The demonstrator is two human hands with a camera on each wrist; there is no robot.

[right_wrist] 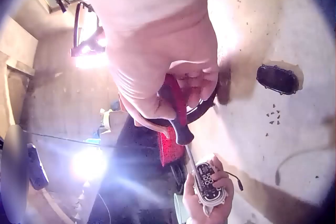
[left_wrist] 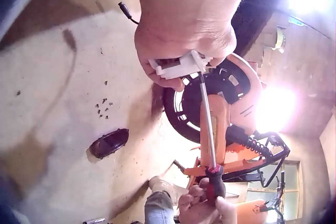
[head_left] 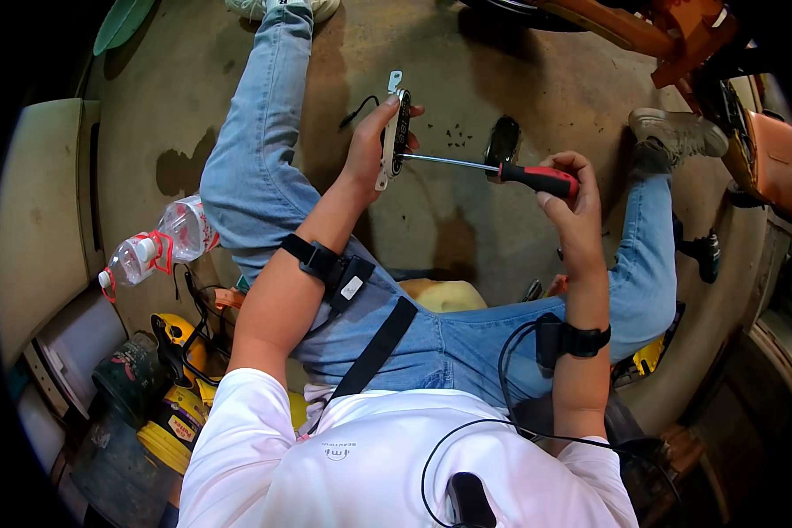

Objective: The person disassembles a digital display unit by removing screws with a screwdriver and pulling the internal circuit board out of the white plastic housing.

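Note:
My left hand [head_left: 363,151] holds up a small oval digital display unit [head_left: 402,125] by its white housing, with metal tabs jutting from both ends. In the right wrist view the unit's dark face [right_wrist: 207,178] shows printed digits. A short black cable [head_left: 354,114] with a plug hangs beside it. My right hand [head_left: 575,207] grips the red-and-black handle of a screwdriver [head_left: 541,179]. Its long steel shaft points left, the tip at the unit's near end. On the floor below lie a dark oval cover [head_left: 502,145] and several small screws [head_left: 457,135].
An orange two-wheeled vehicle [head_left: 691,44] stands at the far right. Empty plastic bottles [head_left: 180,231] lie by the left leg. Yellow boxes [head_left: 174,427] and a yellow tool [head_left: 178,334] crowd the left side. A cordless drill [head_left: 706,251] is beyond the right leg.

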